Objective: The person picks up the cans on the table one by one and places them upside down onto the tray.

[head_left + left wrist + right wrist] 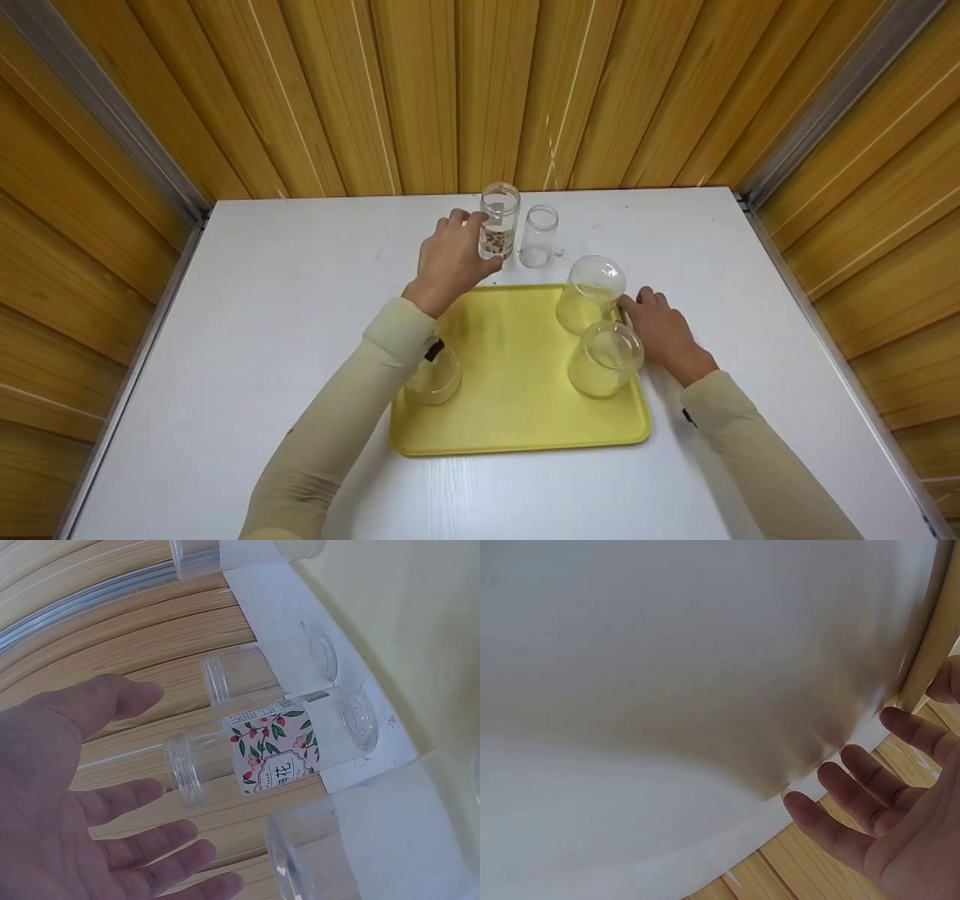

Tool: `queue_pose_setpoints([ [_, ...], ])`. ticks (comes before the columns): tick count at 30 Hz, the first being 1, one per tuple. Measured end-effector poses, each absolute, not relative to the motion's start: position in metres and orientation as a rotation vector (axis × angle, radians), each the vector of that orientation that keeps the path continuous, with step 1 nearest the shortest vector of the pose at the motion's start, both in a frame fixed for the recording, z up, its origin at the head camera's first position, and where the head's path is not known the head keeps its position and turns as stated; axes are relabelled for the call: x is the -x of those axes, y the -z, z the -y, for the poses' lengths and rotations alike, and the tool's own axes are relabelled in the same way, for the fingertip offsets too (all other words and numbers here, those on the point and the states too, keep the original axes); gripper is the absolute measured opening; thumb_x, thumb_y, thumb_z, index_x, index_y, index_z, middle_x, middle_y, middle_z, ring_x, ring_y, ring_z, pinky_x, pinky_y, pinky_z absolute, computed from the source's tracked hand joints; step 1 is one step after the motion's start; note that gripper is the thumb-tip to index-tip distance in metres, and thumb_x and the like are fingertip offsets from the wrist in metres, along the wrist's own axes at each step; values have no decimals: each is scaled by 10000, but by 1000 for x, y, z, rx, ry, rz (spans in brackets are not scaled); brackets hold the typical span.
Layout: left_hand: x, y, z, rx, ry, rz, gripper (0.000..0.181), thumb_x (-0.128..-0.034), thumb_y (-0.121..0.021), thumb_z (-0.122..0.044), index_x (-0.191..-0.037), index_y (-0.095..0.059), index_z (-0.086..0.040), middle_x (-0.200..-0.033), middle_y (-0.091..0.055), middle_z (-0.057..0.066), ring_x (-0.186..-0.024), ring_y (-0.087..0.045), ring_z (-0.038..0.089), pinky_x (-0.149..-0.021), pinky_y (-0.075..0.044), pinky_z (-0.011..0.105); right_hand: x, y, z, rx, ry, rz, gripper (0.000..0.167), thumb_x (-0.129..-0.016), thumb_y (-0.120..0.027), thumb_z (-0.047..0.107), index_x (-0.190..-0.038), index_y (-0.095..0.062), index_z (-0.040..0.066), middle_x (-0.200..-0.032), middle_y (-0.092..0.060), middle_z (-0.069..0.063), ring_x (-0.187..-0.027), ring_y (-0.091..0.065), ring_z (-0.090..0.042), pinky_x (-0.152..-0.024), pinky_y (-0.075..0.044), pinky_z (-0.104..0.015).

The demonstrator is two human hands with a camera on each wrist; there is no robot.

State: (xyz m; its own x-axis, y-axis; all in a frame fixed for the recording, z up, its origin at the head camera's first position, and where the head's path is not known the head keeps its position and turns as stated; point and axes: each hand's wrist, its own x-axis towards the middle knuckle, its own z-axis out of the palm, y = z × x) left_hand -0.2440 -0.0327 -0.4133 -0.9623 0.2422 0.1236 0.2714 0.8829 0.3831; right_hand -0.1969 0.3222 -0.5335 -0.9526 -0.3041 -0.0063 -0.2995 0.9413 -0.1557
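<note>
At the back of the table stands a clear jar (501, 217) with a threaded neck and a flowered label (274, 742). My left hand (454, 251) is beside it, thumb and fingers spread; the left wrist view shows a gap between hand and jar. A plain clear jar (538, 238) stands just right of the labelled one. On the right side of the yellow tray (510, 375) are two wider clear jars, a rear jar (590, 296) and a front jar (606, 361). My right hand (664, 334) is at the tray's right edge, fingers extended, holding nothing.
Another clear container (436, 379) sits on the tray's left side, partly hidden by my left sleeve. The white table (262, 337) surrounds the tray. Wood-patterned panels (487, 97) rise behind the table and on both sides.
</note>
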Motion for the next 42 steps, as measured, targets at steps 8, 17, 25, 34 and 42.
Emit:
queue_pose_setpoints([
  [8,256,411,28,388,641,2973,727,-932,-803,-419,-1525,-549,-84,-1500,-537,196,-1319,-553,360,-933,-574,517,197,533,-323,468,236,-3062,341,-1049,-615,165,-1353,-602,9,-1086,-483,-231,-933,-488,-405,-629,-500,-554],
  [17,265,410,25,387,622,2965,710,-936,-776,-405,-1521,-555,-69,-1509,-535,204,-1317,-562,374,-916,-580,523,197,533,-323,473,246,-3057,298,-1060,-609,186,-1312,-600,27,-1082,-481,-224,-931,-484,-402,-625,-492,-544],
  [25,273,408,24,368,614,2994,739,-946,-774,-429,-1544,-524,-73,-1495,-539,191,-1287,-573,355,-910,-584,502,196,535,-323,483,249,-3082,264,-1053,-609,179,-1276,-603,38,-1072,-484,-225,-924,-493,-412,-608,-493,-548],
  [34,286,403,17,372,592,3035,738,-960,-741,-443,-1565,-502,-94,-1510,-521,177,-1312,-554,334,-943,-569,480,194,536,-324,455,214,-3077,292,-1067,-603,202,-1283,-605,6,-1068,-494,-241,-912,-511,-413,-617,-509,-557],
  [42,295,401,9,356,594,3049,739,-998,-693,-495,-1580,-473,-95,-1536,-498,174,-1329,-546,342,-978,-552,481,194,538,-324,439,237,-3062,333,-1062,-601,227,-1319,-610,16,-1093,-490,-233,-947,-495,-413,-645,-495,-559],
])
